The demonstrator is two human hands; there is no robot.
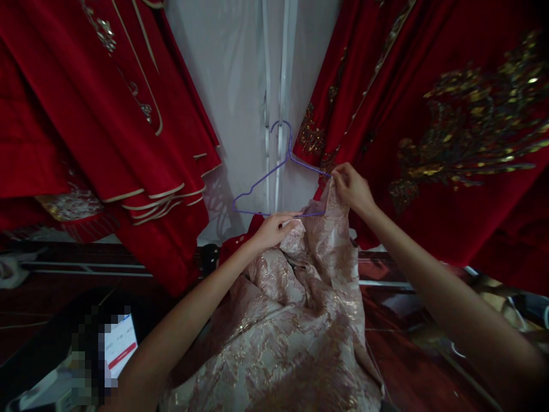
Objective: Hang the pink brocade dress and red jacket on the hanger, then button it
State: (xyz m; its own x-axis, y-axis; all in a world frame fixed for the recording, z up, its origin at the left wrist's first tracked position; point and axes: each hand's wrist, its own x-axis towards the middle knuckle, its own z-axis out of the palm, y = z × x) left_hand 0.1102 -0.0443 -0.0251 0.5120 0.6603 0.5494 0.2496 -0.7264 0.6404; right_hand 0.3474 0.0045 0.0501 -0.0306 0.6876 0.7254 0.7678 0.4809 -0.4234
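A thin purple wire hanger (266,174) hangs in front of me against a white wall. My left hand (274,228) is closed on the hanger's bottom bar together with the upper edge of a pale pink and gold brocade garment (295,320). My right hand (352,186) pinches the garment's top corner against the hanger's right shoulder. The garment drapes down from both hands toward me.
Red velvet garments with cream trim (107,114) hang at the left. Red garments with gold embroidery (450,126) hang at the right. A white pole (281,68) runs down the wall between them. A dark glossy floor (412,320) lies below, and a white card (120,343) sits lower left.
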